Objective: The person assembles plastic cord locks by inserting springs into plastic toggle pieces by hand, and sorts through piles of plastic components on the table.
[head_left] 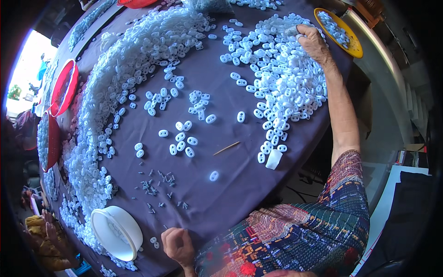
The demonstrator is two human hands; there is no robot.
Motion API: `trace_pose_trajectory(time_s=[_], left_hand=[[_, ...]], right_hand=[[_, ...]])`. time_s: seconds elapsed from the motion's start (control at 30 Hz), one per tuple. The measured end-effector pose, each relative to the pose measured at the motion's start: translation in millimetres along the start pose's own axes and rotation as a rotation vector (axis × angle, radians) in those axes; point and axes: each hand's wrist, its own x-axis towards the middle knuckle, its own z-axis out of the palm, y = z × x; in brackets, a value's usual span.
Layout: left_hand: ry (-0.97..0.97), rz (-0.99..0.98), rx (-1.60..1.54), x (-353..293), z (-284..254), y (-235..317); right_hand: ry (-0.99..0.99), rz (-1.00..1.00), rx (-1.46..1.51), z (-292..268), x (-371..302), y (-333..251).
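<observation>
My right hand (pixel 314 44) reaches to the far end of a heap of small white oval two-hole plastic pieces (pixel 295 83) on the right of the table. Its fingers are curled, and a greyish thing shows at the fingertips, too unclear to name. My left hand (pixel 179 247) rests closed at the near table edge; whatever its fingers may hold is hidden. Two white ovals (pixel 154 242) lie beside it. Small dark metal pins (pixel 150 187) are scattered farther off. Between the heaps lie loose ovals (pixel 180 137), a few small pieces (pixel 199 104) and a thin wooden stick (pixel 227 147).
A long bank of white pieces (pixel 97 111) curves along the left. A white tub (pixel 117 233) lies tipped near it. Red basins (pixel 64 87) stand at the far left, a yellow plate (pixel 354 46) at the far right. Another person's hand (pixel 50 228) shows at lower left.
</observation>
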Motion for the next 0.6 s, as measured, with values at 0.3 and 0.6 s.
trace_pose_trajectory(time_s=[0.3, 0.6], left_hand=[[-0.020, -0.009, -0.001, -2, -3, -2], [-0.015, -0.013, -0.006, -1, -1, -1]], right_hand=[[0.039, -0.120, -0.023, 18, 9, -5], [-0.133, -0.059, -0.132, 37, 11, -28]])
